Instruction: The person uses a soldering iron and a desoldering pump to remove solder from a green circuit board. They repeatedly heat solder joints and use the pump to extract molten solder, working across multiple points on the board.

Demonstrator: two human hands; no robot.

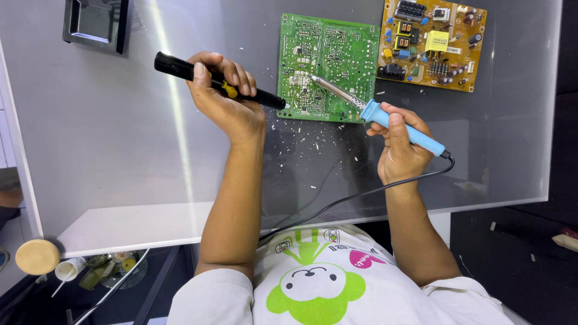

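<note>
The left hand (226, 96) is closed in a full grip around a black desoldering pump (217, 80) with a yellow button, its narrow nozzle pointing toward the near-left edge of a green circuit board (328, 66). The right hand (398, 147) is wrapped around the light blue handle of a soldering iron (379, 114), held like a pen, with the thin metal shaft reaching up and left so that the tip rests on the green board, between the two hands and just beyond them. A black cord (355, 195) runs from the back of the iron, behind the right hand, toward the person's body. The board looks light, flat and rigid, its face crowded with tiny silver solder joints and fine traces; I judge it fragile there and best taken by its bare edges. The iron should be gripped only on the ribbed plastic handle, since the metal shaft is likely hot. The pump is a smooth, stiff plastic tube, easy to hold mid-body. Beyond the right hand lies a brown circuit board (433, 45) carrying bulky yellow, blue and black components. Both boards sit on a glossy grey table (120, 150), sprinkled with pale flecks between the hands.
</note>
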